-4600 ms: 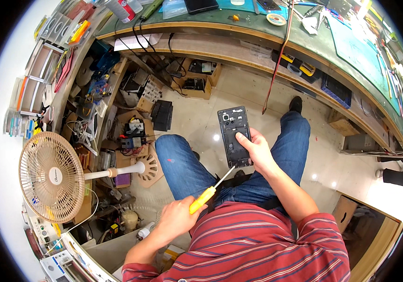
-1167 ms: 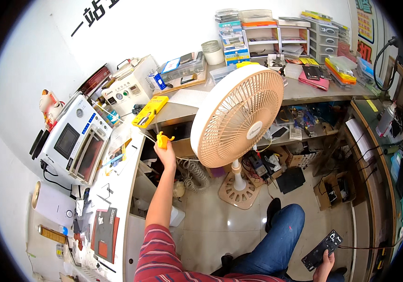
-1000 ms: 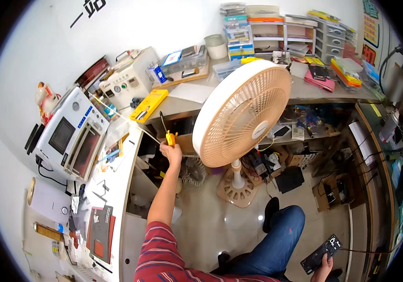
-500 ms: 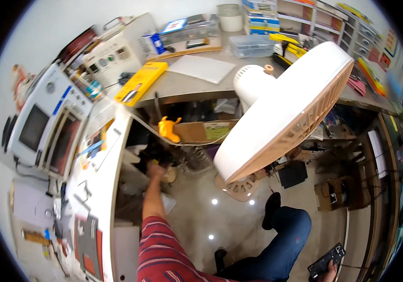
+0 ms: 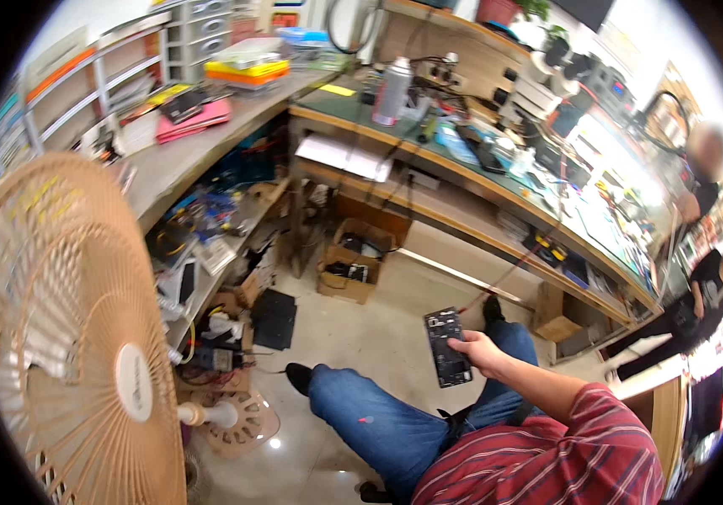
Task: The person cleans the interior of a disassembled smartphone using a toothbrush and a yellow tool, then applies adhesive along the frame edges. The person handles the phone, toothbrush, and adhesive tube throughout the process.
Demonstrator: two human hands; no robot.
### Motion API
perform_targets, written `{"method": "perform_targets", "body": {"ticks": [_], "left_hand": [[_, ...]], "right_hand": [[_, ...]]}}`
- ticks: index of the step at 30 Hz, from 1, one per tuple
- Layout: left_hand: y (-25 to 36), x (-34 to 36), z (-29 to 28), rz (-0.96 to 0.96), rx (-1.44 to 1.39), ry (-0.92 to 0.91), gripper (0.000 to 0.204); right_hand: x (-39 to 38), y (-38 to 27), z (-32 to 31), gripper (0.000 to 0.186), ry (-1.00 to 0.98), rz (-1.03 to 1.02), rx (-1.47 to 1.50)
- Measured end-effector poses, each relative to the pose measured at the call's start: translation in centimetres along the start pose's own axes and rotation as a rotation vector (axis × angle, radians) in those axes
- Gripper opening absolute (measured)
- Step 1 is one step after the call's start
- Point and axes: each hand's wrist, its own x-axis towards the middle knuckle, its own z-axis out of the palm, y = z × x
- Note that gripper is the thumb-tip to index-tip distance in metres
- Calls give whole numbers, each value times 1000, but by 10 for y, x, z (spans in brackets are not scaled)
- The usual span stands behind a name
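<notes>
My right hand [image 5: 481,353] is closed on the edge of a black opened-up phone [image 5: 445,358], its inner parts facing up. The phone is held above my lap, over my jeans [image 5: 378,411], with my thumb on top and my other fingers mostly hidden beneath it. A thin red cable [image 5: 496,282] runs past the phone's upper edge toward the bench; whether it joins the phone, I cannot tell. My left hand is out of view.
A large beige fan [image 5: 58,337] stands close on the left. Ahead is a cluttered workbench [image 5: 479,172] with a spray can [image 5: 392,91]; below sits a cardboard box [image 5: 349,263]. Another person [image 5: 709,290] is at the far right.
My view has swung right, bringing the workbench in and moving the fan to the left edge. The left hand, earlier reaching low beside the left desk, has left view. The right still holds the phone.
</notes>
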Motion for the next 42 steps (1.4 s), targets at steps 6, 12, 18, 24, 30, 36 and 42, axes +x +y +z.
{"method": "perform_targets", "body": {"ticks": [6,12,18,24,30,36,42], "left_hand": [[106,-85,-3,321,-236,177,83],[243,-264,-14,790,-463,0,81],[331,-429,-24,1070,-488,-292,79],[388,-579,-19,1160,-355,-530,77],[393,-679,-2,1102,-193,-695,75],[368,-732,1,959,-86,-785,72],[327,-765,-14,828,-62,-793,70]], "right_hand": [[-2,16,-5,24,-31,97,47],[-32,-9,-77,30,-76,-108,151],[-108,-108,-269,38,128,-426,-66],[-99,-183,-486,51,329,-433,-423],[-2,-220,-562,60,-3,-426,-629],[48,-203,-588,48,-26,-593,-793],[7,-193,-591,36,390,-735,-810]]}}
